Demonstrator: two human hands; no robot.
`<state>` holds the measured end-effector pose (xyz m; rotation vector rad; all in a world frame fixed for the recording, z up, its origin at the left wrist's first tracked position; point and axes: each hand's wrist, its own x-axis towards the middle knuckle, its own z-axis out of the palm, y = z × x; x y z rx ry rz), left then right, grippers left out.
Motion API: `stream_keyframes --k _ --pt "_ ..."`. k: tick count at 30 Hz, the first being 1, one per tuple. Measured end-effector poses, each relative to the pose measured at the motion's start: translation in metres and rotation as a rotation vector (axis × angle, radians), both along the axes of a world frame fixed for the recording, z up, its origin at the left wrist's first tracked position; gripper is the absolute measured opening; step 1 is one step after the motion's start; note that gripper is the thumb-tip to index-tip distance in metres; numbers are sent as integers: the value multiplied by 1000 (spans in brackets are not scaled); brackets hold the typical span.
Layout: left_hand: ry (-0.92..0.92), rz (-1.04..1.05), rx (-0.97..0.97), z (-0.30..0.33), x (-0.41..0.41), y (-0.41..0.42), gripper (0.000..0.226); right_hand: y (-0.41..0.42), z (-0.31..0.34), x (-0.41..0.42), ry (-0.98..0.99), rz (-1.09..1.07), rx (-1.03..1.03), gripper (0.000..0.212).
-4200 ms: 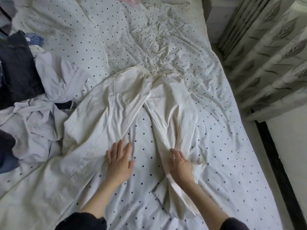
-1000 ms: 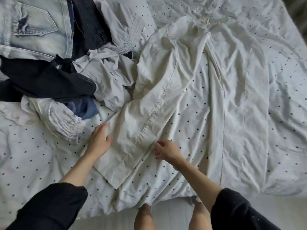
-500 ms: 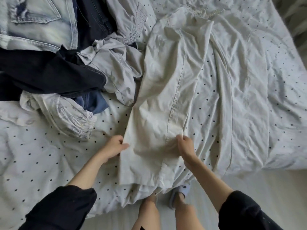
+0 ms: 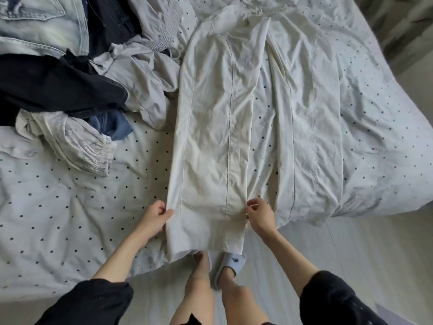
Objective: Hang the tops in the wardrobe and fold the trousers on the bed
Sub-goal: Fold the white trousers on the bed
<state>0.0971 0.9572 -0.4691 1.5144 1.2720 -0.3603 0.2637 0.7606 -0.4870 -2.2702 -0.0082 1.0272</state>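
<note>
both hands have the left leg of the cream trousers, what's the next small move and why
Probably carry that leg across onto the other leg: left hand and right hand pinch its edges, and the legs lie apart.

Both hands have pulled the trouser leg (image 4: 210, 137) straight, hem overhanging the bed edge

Hidden and cut-off parts around the bed

The clothes pile (image 4: 70, 66) runs off the top and left edges, its dark garments lost under the denim; the cream trousers (image 4: 213, 137) drape over the bed's (image 4: 58, 195) edge, their hem covering one foot, and the top right corner is blurred.
</note>
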Motion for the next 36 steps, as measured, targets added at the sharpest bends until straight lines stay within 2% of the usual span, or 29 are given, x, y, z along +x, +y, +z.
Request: stream_keyframes --k 3,6,8,11,14,17,19,23,25,27,31,33,36 --pt "-2 41 2 -2 -2 -10 13 -5 -3 -7 -58 55 -40 31" --pt "-53 31 30 1 -3 -16 17 3 3 -11 -92 132 49 28" --pt "-115 73 -28 5 -2 -18 13 10 11 -14 -15 220 128 24" --pt "-228 201 -261 15 6 -17 11 16 23 -21 136 414 219 24" --pt "-250 207 -327 20 21 -16 13 17 30 -33 318 465 269 41" --pt "-229 89 -297 19 40 -20 11 12 31 -41 274 458 210 56" --pt "-224 22 -288 17 53 -23 11 9 29 -43 156 434 157 54" --pt "-152 -53 -282 12 74 -26 9 9 29 -39 -5 396 105 11" --pt "-94 6 -218 11 82 -21 19 11 29 -35 -24 410 97 27" --pt "-72 113 -97 9 100 -8 33 10 32 -27 -9 414 112 30" --pt "-111 281 40 8 145 19 23 -7 42 2 52 425 131 21" --pt "-153 348 56 13 159 25 28 -21 48 16 99 400 145 22" --pt "-287 313 123 28 186 9 29 -52 53 41 154 287 169 23"
